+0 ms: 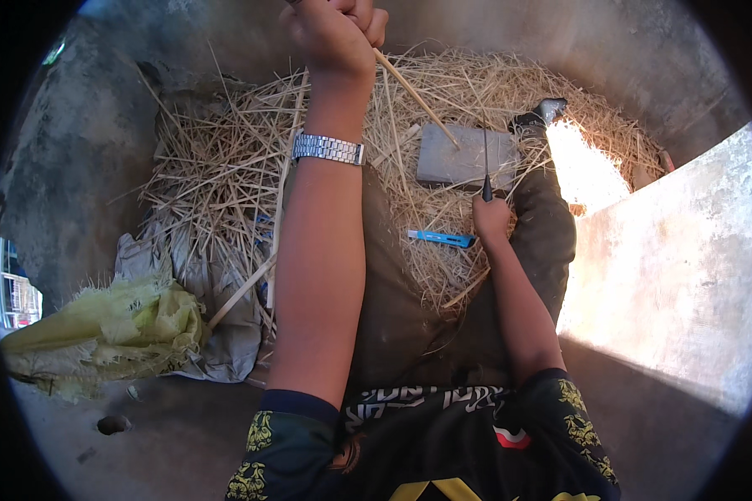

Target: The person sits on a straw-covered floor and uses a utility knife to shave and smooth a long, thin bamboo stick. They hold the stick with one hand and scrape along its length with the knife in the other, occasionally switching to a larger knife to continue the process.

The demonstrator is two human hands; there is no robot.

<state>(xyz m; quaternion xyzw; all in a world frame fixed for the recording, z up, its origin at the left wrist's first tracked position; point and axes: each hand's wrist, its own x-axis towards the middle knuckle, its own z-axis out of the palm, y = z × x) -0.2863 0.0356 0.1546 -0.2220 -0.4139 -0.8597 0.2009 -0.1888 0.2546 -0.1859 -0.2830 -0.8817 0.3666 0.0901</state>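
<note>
My left hand, raised at the top of the view, is closed around a thin pale stick. The stick slants down to the right, its lower end over a flat grey block between my legs. Closed as well, my right hand grips the dark handle of a knife. Its slim blade points away from me across the block's right part, apart from the stick. A blue utility knife lies on the straw-like shavings just left of my right hand.
A thick pile of pale strips and shavings spreads around my legs, up to the grey wall. At the left lies a torn yellowish sack. A low sunlit wall stands on the right. The floor has a small hole.
</note>
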